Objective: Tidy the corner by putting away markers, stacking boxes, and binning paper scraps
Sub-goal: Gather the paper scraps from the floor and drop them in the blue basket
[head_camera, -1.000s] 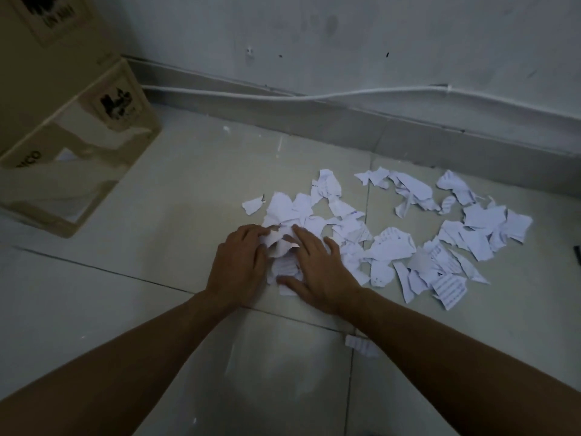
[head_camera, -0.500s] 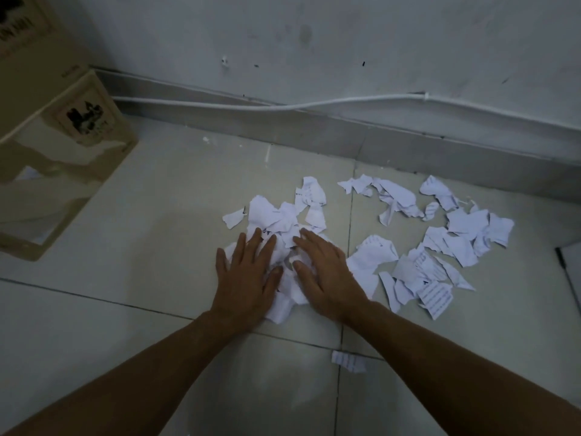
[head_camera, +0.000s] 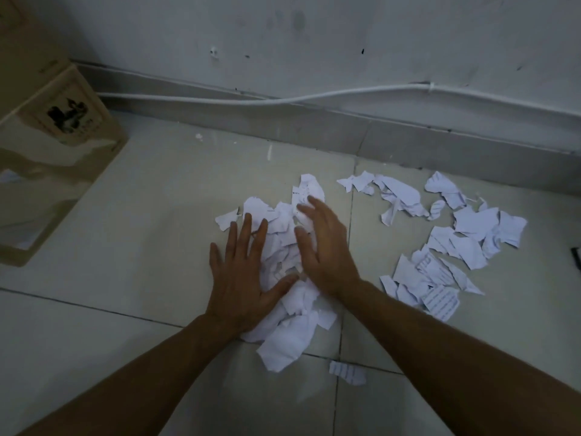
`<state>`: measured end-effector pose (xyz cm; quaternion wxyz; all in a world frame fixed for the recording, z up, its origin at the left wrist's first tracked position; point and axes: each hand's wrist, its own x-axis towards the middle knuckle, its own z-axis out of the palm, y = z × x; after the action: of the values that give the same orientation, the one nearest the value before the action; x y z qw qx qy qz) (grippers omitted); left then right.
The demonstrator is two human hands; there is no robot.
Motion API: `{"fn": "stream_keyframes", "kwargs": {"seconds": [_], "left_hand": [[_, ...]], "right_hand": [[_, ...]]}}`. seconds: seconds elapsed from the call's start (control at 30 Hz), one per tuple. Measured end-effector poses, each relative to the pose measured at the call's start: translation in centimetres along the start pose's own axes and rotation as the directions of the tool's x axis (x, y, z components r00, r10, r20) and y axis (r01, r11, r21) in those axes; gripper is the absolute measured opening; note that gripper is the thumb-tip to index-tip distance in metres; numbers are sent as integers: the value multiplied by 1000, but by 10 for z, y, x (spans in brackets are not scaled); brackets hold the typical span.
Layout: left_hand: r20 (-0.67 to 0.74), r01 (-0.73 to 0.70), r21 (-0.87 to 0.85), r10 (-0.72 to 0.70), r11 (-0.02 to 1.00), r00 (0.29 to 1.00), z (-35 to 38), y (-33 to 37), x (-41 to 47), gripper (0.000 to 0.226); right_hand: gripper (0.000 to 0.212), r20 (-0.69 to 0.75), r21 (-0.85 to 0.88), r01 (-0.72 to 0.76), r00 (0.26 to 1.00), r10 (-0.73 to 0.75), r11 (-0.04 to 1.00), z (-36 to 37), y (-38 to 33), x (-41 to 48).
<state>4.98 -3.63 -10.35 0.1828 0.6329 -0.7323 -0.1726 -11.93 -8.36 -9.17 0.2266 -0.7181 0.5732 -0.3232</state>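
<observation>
Torn white paper scraps lie on the tiled floor. A bunched heap of scraps [head_camera: 290, 325] sits between and under my hands. My left hand [head_camera: 242, 275] lies flat on the heap's left side with fingers spread. My right hand [head_camera: 323, 247] rests on the heap's right side, fingers apart and slightly lifted. Neither hand holds anything. More loose scraps [head_camera: 456, 240] spread to the right, toward the wall. One small lined scrap [head_camera: 347, 372] lies alone near my right forearm.
A cardboard box [head_camera: 59, 146] stands at the left by the wall. A white cable [head_camera: 283, 100] runs along the skirting at the back. A dark object [head_camera: 576, 258] shows at the right edge.
Both hands have raked scraps toward me, so the heap is larger and nearer. My left hand has flattened and spread. The view shifted so the box sits further left.
</observation>
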Motion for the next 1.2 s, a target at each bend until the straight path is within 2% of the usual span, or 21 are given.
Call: {"fn": "stream_keyframes", "kwargs": {"seconds": [0.07, 0.1, 0.17, 0.23, 0.3, 0.33, 0.43, 0.5, 0.63, 0.77, 0.87, 1.0, 1.13, 1.2], "left_hand": [[52, -33, 57, 30, 998, 998, 1, 1, 0, 113], [95, -45, 106, 34, 993, 995, 3, 1, 0, 121], [167, -69, 221, 32, 973, 986, 10, -2, -1, 131], [169, -69, 263, 24, 962, 985, 15, -5, -1, 128], [142, -58, 248, 23, 967, 990, 19, -9, -1, 117], [128, -54, 235, 24, 971, 991, 21, -10, -1, 110], [82, -51, 192, 36, 980, 996, 24, -13, 1, 96], [43, -52, 158, 46, 986, 998, 23, -13, 1, 89], [51, -52, 166, 44, 985, 998, 21, -11, 1, 82], [75, 2, 161, -14, 987, 997, 19, -7, 3, 81], [82, 8, 114, -18, 993, 996, 18, -6, 4, 81], [51, -55, -36, 57, 998, 997, 14, -5, 5, 74], [-47, -151, -261, 143, 953, 989, 0, -5, 13, 47], [-98, -148, -341, 121, 929, 988, -6, -6, 15, 42]], "right_hand": [[50, -22, -53, -49, 999, 48, 997, -5, 6, 32], [52, 12, -89, -86, 996, 87, 992, -6, 10, 47], [54, 149, -141, -171, 970, 192, 975, -3, 16, 70], [56, 294, -212, -177, 926, 236, 961, 2, 19, 75], [58, 386, -238, -59, 910, 150, 969, 5, 18, 64], [61, 407, -198, -19, 908, 100, 980, 6, 17, 56], [68, 428, -60, -35, 902, 57, 998, -4, 14, 33], [74, 462, -57, 18, 887, 11, 998, -16, 16, 18], [104, 557, -116, 173, 827, -80, 978, -34, 22, -22], [118, 481, -144, 282, 858, -182, 949, -18, 20, -62], [110, 359, -163, 284, 909, -211, 945, 3, 19, -76], [96, 211, -131, 241, 955, -211, 962, 25, 21, -65], [112, 240, -198, 200, 959, -150, 960, 30, 24, -35], [111, 267, -220, 228, 949, -166, 949, 33, 24, -18]]}}
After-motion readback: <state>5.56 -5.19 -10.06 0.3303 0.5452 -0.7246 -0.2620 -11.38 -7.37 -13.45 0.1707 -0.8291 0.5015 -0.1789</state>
